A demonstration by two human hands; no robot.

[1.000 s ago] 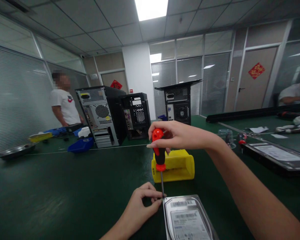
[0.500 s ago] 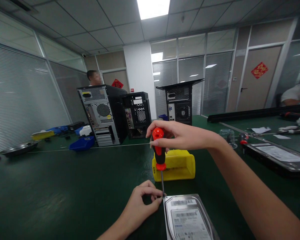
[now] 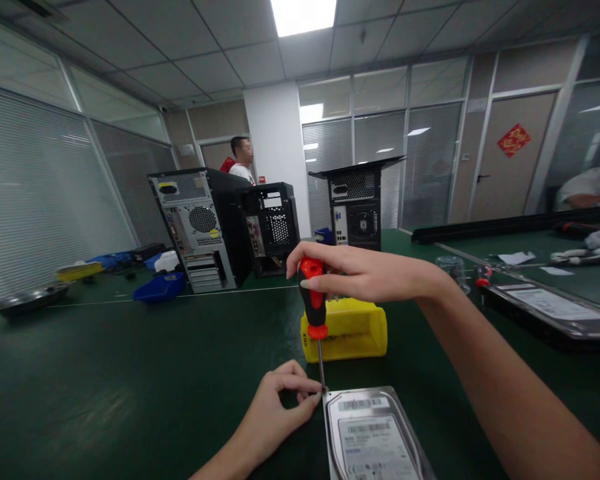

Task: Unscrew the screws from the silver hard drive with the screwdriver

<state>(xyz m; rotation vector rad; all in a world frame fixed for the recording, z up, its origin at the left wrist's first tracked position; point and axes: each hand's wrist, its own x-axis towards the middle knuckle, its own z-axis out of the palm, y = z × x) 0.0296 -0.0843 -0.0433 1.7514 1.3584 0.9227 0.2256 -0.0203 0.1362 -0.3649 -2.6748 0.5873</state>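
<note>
My right hand is wrapped over the red-and-black handle of a screwdriver, which stands nearly upright. Its thin shaft runs down to the far left corner of a silver hard drive lying label up on the table. At that corner, my left hand has its thumb and index finger pinched together beside the screwdriver's tip. Whatever lies between those fingertips is too small to make out. Just behind the shaft and the drive sits a yellow plastic bin, its open side towards me.
Three computer cases stand at the back of the green table. A blue bin and a metal bowl are at left. On the right lie another hard drive and a clear cup. People are in the background.
My right hand and the screwdriver have barely shifted, still at the drive's corner; the view has turned slightly. A person in the background has moved to the right behind the computer cases.
</note>
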